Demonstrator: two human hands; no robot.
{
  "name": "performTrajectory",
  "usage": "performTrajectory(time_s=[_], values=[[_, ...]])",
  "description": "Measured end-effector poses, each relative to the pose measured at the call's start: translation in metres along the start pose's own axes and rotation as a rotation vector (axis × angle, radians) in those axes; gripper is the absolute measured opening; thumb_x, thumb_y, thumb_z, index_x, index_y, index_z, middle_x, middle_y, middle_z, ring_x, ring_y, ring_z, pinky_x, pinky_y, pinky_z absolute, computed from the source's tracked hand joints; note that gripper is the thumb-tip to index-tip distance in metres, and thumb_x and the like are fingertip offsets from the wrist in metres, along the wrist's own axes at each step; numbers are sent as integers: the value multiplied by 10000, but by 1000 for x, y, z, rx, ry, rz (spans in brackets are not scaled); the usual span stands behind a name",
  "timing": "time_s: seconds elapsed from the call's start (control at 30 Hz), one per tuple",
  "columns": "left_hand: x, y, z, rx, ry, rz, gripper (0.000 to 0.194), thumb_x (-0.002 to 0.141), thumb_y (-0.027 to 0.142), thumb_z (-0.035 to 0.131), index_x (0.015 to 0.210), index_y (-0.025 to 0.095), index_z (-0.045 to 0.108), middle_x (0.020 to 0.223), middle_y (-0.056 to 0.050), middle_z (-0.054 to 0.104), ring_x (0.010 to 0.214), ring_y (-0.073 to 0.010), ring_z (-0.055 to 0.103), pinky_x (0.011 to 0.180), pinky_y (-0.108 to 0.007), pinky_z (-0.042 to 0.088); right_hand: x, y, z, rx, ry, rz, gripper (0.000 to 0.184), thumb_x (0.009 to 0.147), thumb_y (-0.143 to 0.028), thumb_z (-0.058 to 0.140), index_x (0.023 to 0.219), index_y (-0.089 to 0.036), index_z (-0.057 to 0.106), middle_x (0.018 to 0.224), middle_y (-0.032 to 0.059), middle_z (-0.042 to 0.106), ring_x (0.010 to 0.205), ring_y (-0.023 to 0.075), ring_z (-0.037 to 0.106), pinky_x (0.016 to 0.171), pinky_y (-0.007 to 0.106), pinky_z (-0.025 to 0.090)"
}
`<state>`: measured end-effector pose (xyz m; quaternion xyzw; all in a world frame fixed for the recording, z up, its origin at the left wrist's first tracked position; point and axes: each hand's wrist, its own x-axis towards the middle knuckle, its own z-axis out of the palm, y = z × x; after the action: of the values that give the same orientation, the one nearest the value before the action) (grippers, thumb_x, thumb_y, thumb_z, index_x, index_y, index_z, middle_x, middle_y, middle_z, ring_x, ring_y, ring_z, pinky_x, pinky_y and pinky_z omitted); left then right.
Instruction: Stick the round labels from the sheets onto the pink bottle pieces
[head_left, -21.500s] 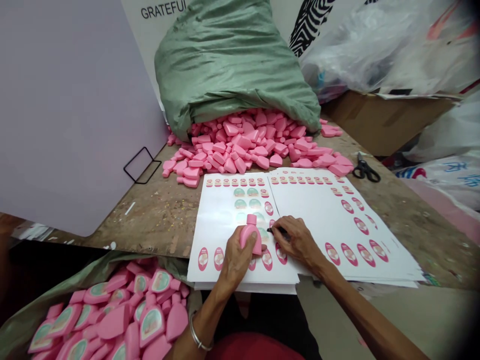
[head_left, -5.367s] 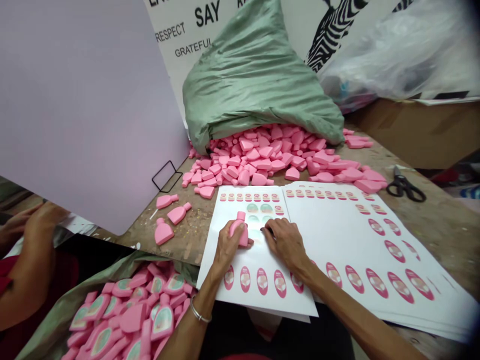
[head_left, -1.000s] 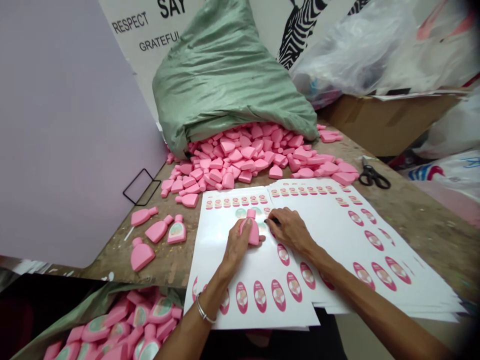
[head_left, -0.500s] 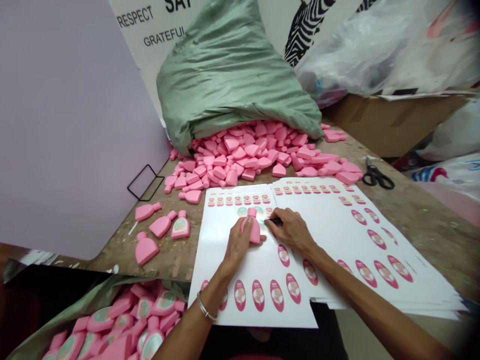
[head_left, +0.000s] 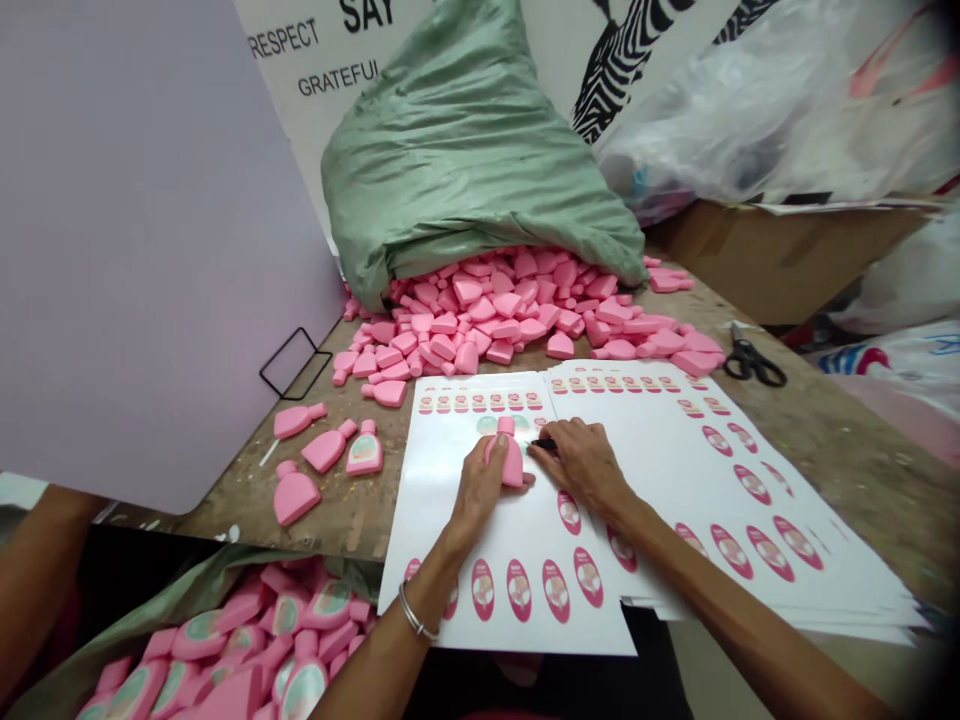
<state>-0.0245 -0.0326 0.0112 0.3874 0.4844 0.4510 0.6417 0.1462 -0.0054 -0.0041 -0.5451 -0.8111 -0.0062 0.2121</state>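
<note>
Co-worker's forearm (head_left: 37,590) entered at lower left, left hand (head_left: 476,490) gripping pink bottle (head_left: 508,458), right hand (head_left: 585,465) pinching small black object (head_left: 544,444), lower-left sack (head_left: 210,572) holding labelled bottles (head_left: 304,688)

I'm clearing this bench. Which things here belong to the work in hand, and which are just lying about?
In use: left hand holding pink plastic bottle-shaped piece; right hand with small black object; white label sheets; green woven sack spilling pink pieces.
Lying about: black-handled scissors, lilac board, cardboard box.

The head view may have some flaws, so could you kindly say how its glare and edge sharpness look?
In the head view, soft glare lies on the white label sheets, the corners darken and blur, softening the plastic bags, and wide-angle distortion bends the table edge.
</note>
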Motion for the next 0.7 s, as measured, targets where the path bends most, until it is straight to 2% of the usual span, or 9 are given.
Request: performTrajectory(time_s=[0.27, 0.47, 0.57, 0.7], values=[[1, -5, -3, -45, -9, 39, 495, 788, 605, 532, 988, 152, 542, 839, -55, 600, 623, -158, 657, 623, -309, 570, 2, -6, -3, 247, 79, 146, 177, 776, -366, 613, 762, -200, 555, 723, 29, 621, 684, 179, 547, 716, 331, 385], [0, -4, -3, -173, 13, 26, 476, 782, 591, 557, 954, 148, 554, 781, -46, 607, 660, -177, 658, 676, -362, 570, -3, -8, -27, 692, 125, 462, 298, 783, -485, 597, 708, -206, 524, 651, -13, 548, 606, 136, 501, 579, 270, 405], [-7, 4, -1, -323, -1, 63, 470, 800, 574, 546, 941, 127, 579, 840, -71, 617, 698, -173, 637, 707, -396, 569, -8, -18, -38, 800, 89, 500, 296, 779, -498, 608, 808, -203, 604, 634, -24, 536, 586, 127, 481, 556, 263, 393], [-23, 15, 2, -455, -41, 56, 527, 857, 569, 456, 982, 86, 627, 972, -141, 648, 850, -221, 626, 755, -417, 559, -10, -42, -43, 929, 2, 497, 346, 777, -495, 615, 957, -208, 685, 789, 17, 665, 710, 173, 581, 620, 286, 455]])
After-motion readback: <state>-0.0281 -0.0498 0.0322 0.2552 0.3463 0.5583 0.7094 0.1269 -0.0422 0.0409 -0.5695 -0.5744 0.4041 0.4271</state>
